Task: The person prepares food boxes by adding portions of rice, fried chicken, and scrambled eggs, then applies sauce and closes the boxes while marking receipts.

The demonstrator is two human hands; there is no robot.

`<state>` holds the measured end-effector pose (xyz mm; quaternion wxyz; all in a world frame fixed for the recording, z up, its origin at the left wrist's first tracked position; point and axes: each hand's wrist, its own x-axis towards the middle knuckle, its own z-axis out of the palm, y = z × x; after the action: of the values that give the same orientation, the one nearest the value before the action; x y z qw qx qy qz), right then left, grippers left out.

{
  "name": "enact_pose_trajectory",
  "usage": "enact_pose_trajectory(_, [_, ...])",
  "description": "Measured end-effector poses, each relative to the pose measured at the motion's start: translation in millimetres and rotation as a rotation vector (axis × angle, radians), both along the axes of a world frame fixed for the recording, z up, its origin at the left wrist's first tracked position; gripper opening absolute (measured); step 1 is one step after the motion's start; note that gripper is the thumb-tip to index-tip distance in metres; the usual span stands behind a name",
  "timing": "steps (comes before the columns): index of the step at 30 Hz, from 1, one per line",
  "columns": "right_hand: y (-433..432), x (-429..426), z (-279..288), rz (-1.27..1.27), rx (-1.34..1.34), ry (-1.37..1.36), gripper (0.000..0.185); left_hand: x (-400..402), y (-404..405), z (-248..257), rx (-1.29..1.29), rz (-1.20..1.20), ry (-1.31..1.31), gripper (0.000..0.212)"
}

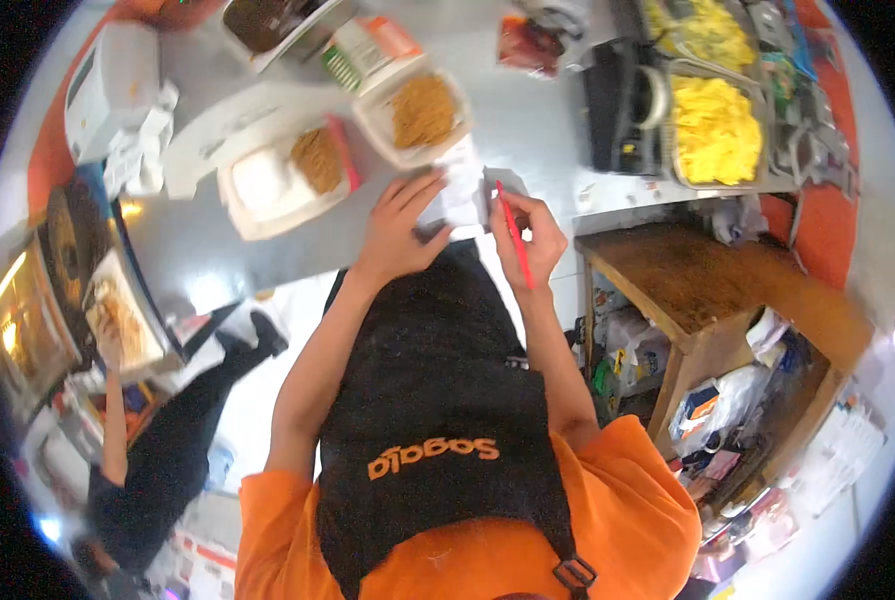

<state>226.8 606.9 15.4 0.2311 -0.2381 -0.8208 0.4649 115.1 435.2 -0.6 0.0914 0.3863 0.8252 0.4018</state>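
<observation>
My left hand (405,225) lies with spread fingers on the metal counter (297,262), beside and partly over the edge of a white paper slip (461,184). To the slip's right, my right hand (530,236) is closed around a red pen (513,236). Above my left hand stands a takeaway box (376,97) with brown food (423,111) in it. Left of that, a second box (249,221) holds white rice (261,184) and brown food (318,161), with a red strip at its right side.
At the upper right, a clear tub (672,161) holds yellow shredded food (717,131). A wooden cabinet (687,277) stands right of me. Another person's hand (108,345) reaches over a tray of food (136,330) at the far left. A white dispenser (121,90) sits upper left.
</observation>
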Motion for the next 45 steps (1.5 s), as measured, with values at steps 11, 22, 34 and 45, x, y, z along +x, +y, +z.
enact_pose_trajectory(11, [133, 24, 83, -0.118, 0.255, 0.072, 0.008, 86, -125, 26, -0.147, 0.539, -0.149, 0.016])
enact_pose_trajectory(22, [314, 13, 173, -0.587, 0.470, 0.187, 0.017, 214, -241, -194, -0.245, 0.720, -0.667, 0.045])
enact_pose_trajectory(34, [716, -113, 34, -0.097, 1.153, -0.851, 0.031, 341, -152, -111, 0.071, 1.458, -1.192, 0.028])
enact_pose_trajectory(45, [845, -90, -7, -0.300, 0.960, -0.816, 0.030, 393, 29, 7, -0.550, 1.161, -0.959, 0.038])
